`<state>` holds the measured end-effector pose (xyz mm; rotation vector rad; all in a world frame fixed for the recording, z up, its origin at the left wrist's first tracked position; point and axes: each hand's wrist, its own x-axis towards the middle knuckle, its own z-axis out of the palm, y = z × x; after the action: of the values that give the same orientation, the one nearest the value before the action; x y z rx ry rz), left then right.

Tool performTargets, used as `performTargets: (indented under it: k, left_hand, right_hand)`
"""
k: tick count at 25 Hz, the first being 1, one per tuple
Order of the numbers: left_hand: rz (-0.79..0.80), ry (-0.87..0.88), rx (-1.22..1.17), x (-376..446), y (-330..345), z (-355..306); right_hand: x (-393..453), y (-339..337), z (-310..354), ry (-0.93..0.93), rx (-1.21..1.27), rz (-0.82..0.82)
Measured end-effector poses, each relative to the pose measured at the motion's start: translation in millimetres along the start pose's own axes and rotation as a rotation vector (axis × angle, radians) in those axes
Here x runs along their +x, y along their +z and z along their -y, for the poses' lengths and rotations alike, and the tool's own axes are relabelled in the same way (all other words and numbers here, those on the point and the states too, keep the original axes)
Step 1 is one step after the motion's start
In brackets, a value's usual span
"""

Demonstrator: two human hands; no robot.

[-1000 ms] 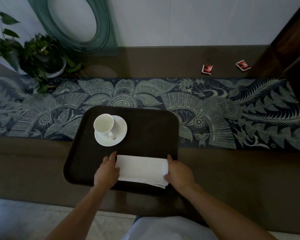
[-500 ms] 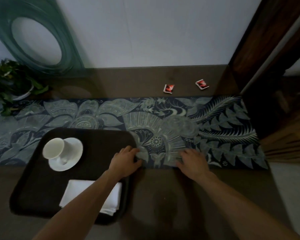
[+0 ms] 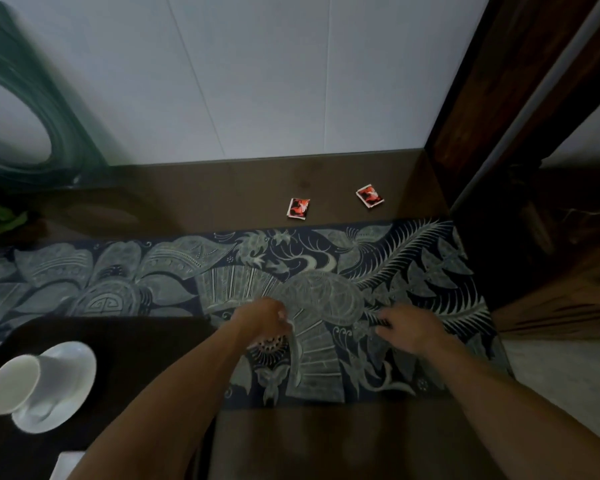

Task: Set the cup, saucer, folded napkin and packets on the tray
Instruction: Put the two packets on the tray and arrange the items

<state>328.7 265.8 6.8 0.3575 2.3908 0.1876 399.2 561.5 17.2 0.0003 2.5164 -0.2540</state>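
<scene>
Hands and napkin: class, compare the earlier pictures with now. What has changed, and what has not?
Both hands let go of the napkin, left on the tray. The left hand and right hand moved out over the runner toward the packets. Cup, saucer and packets stayed put.

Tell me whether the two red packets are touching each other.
Apart. The head view shows bare brown tabletop between the left packet and the right packet.
</scene>
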Motion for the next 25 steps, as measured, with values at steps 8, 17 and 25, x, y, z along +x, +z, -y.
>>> performTargets:
  k: [8,17,25]
  left_hand:
    - [-0.072,0.043,0.053,116.9,-120.4,9.0]
    - [-0.246,0.116,0.177,237.2,-192.7,4.3]
    - [-0.268,0.163,0.09,250.8,-180.6,9.1]
  right_hand:
    - [123.5,-109.7,-26.5,0.04,-0.045,0.018]
    - [238.4,-178.1,-36.8,0.103,-0.032,-0.318]
    - [275.9,-169.8,-36.7,0.166,0.029,-0.277]
